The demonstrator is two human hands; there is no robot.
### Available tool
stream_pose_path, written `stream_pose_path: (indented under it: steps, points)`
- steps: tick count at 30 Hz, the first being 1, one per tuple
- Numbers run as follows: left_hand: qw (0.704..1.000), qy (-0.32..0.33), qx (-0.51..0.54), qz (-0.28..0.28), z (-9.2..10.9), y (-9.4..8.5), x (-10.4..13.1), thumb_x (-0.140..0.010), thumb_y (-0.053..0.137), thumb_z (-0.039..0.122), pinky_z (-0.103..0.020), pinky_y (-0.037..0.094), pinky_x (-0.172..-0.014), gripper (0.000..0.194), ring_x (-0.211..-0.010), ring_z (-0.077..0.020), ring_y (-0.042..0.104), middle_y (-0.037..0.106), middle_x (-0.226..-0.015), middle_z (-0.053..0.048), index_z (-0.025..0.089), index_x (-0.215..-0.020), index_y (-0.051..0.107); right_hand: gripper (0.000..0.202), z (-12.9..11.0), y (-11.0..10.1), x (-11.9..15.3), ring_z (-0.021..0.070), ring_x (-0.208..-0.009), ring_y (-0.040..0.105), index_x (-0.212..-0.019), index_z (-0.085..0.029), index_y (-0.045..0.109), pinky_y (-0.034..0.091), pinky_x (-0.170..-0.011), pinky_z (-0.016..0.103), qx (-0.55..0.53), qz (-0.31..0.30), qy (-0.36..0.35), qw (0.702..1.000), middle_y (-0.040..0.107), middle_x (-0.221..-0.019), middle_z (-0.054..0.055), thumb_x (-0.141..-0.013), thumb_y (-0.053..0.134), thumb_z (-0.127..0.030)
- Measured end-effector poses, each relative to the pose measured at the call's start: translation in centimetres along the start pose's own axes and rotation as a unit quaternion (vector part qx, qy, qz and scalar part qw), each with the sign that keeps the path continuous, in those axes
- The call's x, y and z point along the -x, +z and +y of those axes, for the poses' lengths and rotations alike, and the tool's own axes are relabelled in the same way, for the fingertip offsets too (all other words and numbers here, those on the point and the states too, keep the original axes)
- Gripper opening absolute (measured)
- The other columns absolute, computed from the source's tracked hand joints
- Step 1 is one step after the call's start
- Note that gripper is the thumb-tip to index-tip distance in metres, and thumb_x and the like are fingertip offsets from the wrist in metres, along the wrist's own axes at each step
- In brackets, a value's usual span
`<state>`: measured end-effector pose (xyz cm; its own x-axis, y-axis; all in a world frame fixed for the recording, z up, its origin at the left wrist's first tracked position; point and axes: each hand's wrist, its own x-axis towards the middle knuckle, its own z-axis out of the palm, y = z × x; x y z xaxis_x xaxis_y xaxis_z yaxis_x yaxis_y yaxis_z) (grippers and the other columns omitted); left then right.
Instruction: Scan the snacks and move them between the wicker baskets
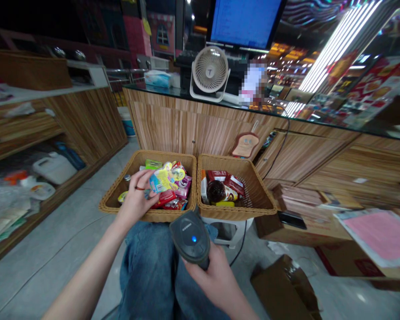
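My left hand (140,191) grips a yellow and blue snack package (166,177) with a cut-out shape, held above the left wicker basket (153,216). Under it, several colourful snack packets (183,186) lie in that basket. In my right hand (213,271) is a dark handheld barcode scanner (190,238) with a blue light on top, over my lap, its head towards the baskets. The right wicker basket (260,195) stands beside the left one. It holds dark red packets (235,184) and a brown-capped jar or bottle (216,191).
A wooden counter (166,129) stands ahead, with a white fan (210,71), a monitor (245,22) and a tissue pack (158,78) on it. A white stool (231,235) is under the right basket. Cardboard boxes (283,289) sit on the floor at right; a shelf (53,191) is at left.
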<state>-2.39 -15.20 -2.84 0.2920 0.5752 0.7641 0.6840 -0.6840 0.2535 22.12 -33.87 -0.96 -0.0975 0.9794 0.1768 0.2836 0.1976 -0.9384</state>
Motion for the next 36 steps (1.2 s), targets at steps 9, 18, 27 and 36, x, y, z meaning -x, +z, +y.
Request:
stream_pose_path:
  steps: [9,18,27,36]
  points:
    - [1.0,0.019,0.001,0.016,-0.3,0.2,0.0,-0.091,0.074,0.021,-0.048,0.052,-0.117,0.076,-0.135,-0.0307,0.057,0.05,-0.145,-0.013,0.028,-0.158,0.039,0.002,0.1,0.4,-0.1,0.0179,-0.07,0.066,-0.088,-0.02,0.066,0.049,-0.068,0.025,0.009,-0.002,0.001,1.0,0.073,-0.079,0.001,-0.086,0.065,-0.021]
    - [0.999,-0.032,0.041,0.003,2.9,1.4,-1.8,-0.091,0.077,0.034,-0.054,0.049,-0.118,0.068,-0.136,-0.0324,0.056,0.052,-0.14,-0.012,0.028,-0.151,0.046,0.003,0.7,-0.8,0.9,0.0196,-0.075,0.07,-0.09,-0.02,0.069,0.053,-0.071,0.025,0.011,0.036,0.001,0.999,0.075,-0.081,0.002,-0.088,0.067,-0.022]
    - [0.972,-0.049,0.151,-0.173,10.4,11.3,-8.6,-0.1,0.065,0.035,-0.057,0.028,-0.132,0.077,-0.164,-0.0369,0.024,0.018,-0.177,-0.02,0.026,-0.166,0.027,0.004,1.1,-2.1,1.8,0.0194,-0.069,0.067,-0.086,-0.021,0.068,0.053,-0.066,0.025,0.049,0.093,-0.016,0.994,0.072,-0.074,0.001,-0.087,0.066,-0.023]
    - [0.892,0.025,0.039,-0.449,13.0,14.2,-10.3,-0.075,0.089,0.032,-0.057,0.04,-0.119,0.091,-0.148,-0.0419,0.05,0.052,-0.16,-0.019,0.025,-0.156,0.049,0.008,1.4,-2.6,2.0,0.021,-0.074,0.069,-0.093,-0.02,0.072,0.057,-0.071,0.026,0.035,0.103,-0.022,0.994,0.072,-0.075,0.001,-0.089,0.066,-0.024]
